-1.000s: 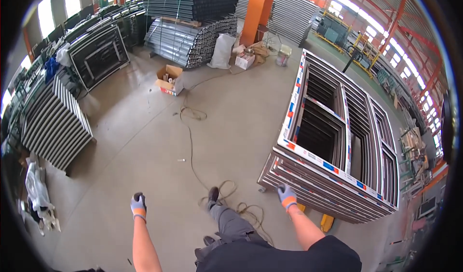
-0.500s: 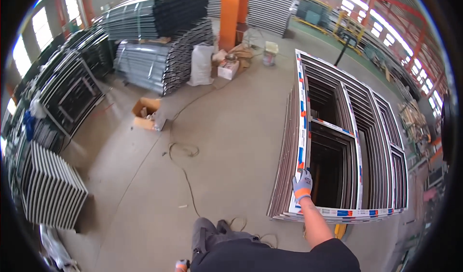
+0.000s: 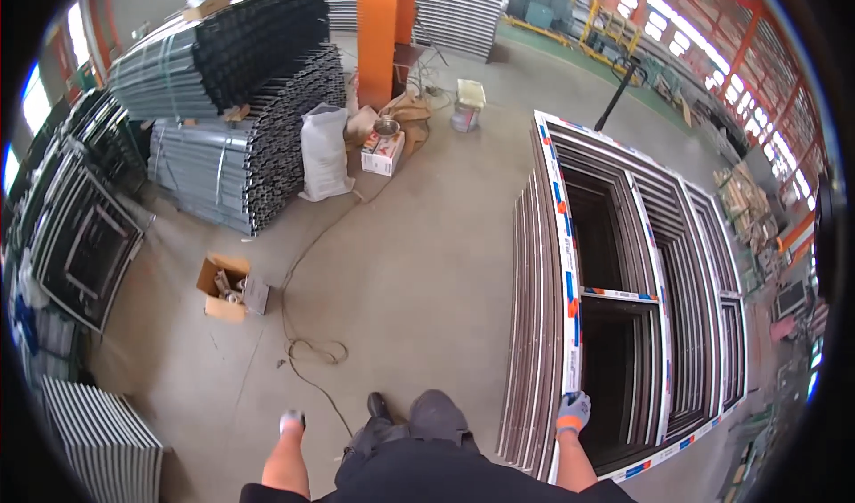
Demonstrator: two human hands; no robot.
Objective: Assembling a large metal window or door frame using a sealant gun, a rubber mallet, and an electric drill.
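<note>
Frames [image 3: 619,295], brown and white, lie stacked at the person's right, mostly ahead and rightward of the gloved right hand [image 3: 574,411], which touches their left rail [image 3: 571,311]; grip uncertain. Left hand [image 3: 292,421] hangs over floor [image 3: 427,280], well apart; open or closed, I cannot tell.

Left of the stack of window frames [image 3: 662,325], the left hand [image 3: 292,422] is too blurred to show its fingers clearly. On the stack's left side, the underside of the right hand [image 3: 575,411] is hidden. Items [image 3: 229,287] in the cardboard box [image 3: 224,309] left of the stack are too small to name. The orange pillar [image 3: 378,40], beyond the stack's left, is cut off above.
</note>
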